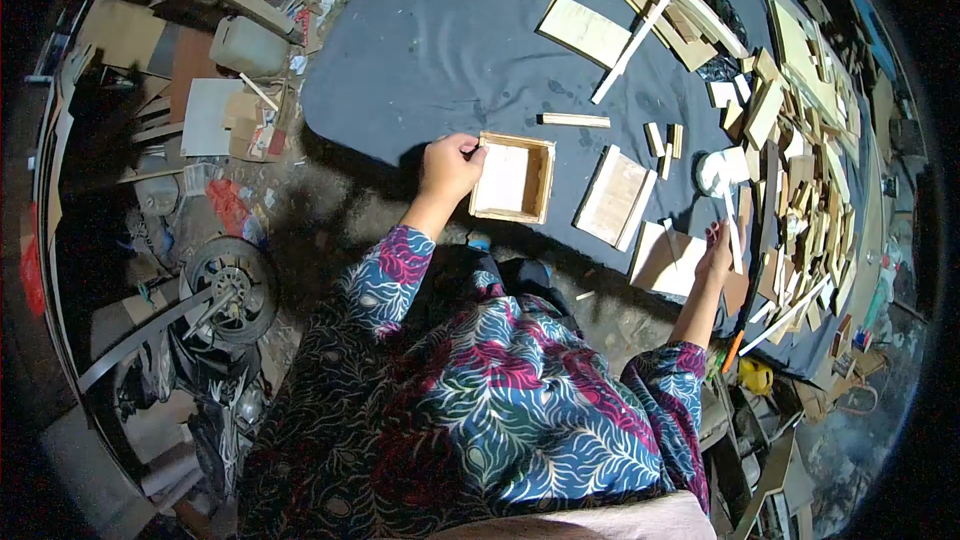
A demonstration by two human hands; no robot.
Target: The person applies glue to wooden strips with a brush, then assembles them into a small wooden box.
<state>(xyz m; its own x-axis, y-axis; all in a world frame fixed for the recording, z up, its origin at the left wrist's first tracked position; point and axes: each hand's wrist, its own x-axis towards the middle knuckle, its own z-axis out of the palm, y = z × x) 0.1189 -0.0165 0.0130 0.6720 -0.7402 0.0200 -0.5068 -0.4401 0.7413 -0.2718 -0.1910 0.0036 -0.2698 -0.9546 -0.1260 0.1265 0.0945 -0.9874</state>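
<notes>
My left hand (452, 168) is closed on the left wall of a small square open wooden box (508, 217) at the table's front edge. Its pale inside faces up toward me. To the right, the fingers of my right hand (717, 250) close around a thin pale stick (735, 225). The stick's far end reaches a white, roundish container (712, 174), whose contents I cannot make out. Between my hands lie a shallow wooden tray-like piece (615, 198) with raised side strips and a flat pale board (664, 260), partly shaded.
A dark cloth (430, 50) covers the table. On it are a wooden strip (575, 120), short blocks (655, 139), a board (583, 30) and a long slatted frame (640, 35). Wood scraps (800, 210) pile up at right. A wheel (232, 290) and clutter lie on the floor at left.
</notes>
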